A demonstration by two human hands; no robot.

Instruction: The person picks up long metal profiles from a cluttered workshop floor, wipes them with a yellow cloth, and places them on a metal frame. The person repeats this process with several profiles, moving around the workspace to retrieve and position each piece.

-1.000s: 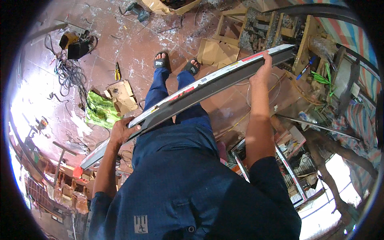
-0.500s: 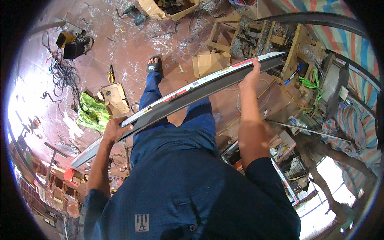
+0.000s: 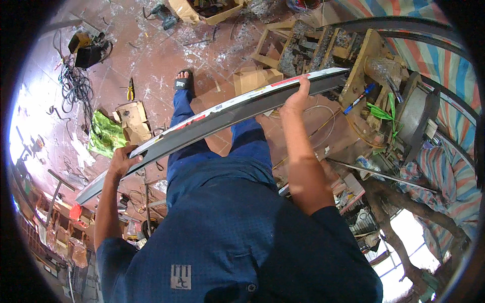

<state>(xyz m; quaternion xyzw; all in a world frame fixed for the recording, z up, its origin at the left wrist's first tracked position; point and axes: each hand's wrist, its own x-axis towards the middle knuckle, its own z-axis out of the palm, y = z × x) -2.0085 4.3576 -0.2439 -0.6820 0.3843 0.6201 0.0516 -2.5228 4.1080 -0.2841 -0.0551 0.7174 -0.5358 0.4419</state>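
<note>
A long dark grey metal profile (image 3: 217, 123), with white and red film along its far edge, lies slantwise across the front of my body. My left hand (image 3: 123, 160) is wrapped around it toward its lower left end, thumb on the near side. Farther up to the right, my right hand (image 3: 295, 101) grips the same profile, its thumb pointing up over the filmed edge. The profile's right end overlaps a dirty yellow machine (image 3: 361, 70); whether they touch, I cannot tell.
Pliers (image 3: 131, 90), a green bag (image 3: 107, 135) and flattened cardboard (image 3: 134, 121) lie on the tiled floor to the left, near tangled cables (image 3: 76, 86). A blue marker (image 3: 358, 98) rests by the machine. A cardboard box (image 3: 222, 17) and a drill (image 3: 164, 16) are farther ahead.
The view has shifted a little, and the profile with both hands now appears slightly farther left. Both hands keep their grip.
</note>
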